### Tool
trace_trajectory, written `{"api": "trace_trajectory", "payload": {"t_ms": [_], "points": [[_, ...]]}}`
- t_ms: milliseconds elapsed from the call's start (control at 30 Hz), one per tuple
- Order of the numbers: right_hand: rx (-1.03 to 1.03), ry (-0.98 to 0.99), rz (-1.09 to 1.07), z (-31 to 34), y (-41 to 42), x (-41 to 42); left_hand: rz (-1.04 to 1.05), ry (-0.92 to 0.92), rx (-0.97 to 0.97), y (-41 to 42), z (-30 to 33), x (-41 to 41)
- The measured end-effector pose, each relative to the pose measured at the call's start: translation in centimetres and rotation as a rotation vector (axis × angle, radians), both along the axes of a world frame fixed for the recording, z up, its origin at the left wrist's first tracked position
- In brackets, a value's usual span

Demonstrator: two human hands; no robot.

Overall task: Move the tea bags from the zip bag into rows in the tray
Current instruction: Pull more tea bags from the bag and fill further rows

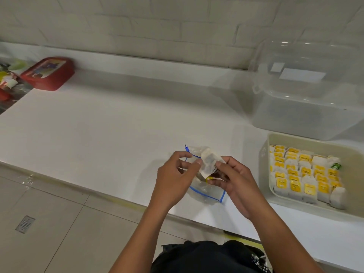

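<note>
Extraction step, by the look of it: left hand [174, 175] and right hand [234, 181] pinching white paper tea bags [208, 161] above clear blue-edged zip bag [204, 191]; next, carrying toward nearly full beige plastic tray [265, 154] at three o'clock.

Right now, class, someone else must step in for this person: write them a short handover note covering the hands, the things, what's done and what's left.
Left hand: holds the zip bag at its mouth, over the counter.
Right hand: pinches a tea bag just pulled up out of the zip bag.
Tray, to the right: rows of tea bags fill most of it; bare space remains along its far right side.
Left: place this tea bag in a row. The zip bag looks nearly empty; check it.
</note>
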State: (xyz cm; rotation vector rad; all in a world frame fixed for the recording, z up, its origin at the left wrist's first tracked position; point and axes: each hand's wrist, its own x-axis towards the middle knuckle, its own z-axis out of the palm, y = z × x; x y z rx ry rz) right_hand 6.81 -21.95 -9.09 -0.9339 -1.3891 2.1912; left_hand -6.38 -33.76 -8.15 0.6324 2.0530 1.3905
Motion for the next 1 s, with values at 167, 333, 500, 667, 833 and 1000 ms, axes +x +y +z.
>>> {"api": "trace_trajectory", "payload": {"t_ms": [167, 333, 500, 667, 833, 1000], "points": [[0.27, -0.108, 0.011, -0.5, -0.3, 0.4, -0.108, -0.052, -0.048, 0.3, -0.6, 0.7], [0.323, -0.104, 0.079, -0.4, -0.2, 0.8, -0.125, 0.004, -0.067, 1.0, -1.1, 0.9], [0.33, -0.115, 0.064, 0.0, 0.2, 0.5, -0.206, 0.089, -0.065, 1.7, -0.9, 1.3], [0.408, -0.17, -0.001, -0.2, 0.7, 0.4, -0.224, 0.144, -0.048, 2.2, -0.1, 1.9], [0.432, -0.144, -0.009, 0.3, 1.5, 0.5, -0.241, 0.192, -0.077, 2.6, 0.4, 2.3], [0.476, -0.146, -0.013, 0.4, 2.9, 1.5, -0.178, 0.102, -0.023, 3.4, 1.3, 3.1]]}}
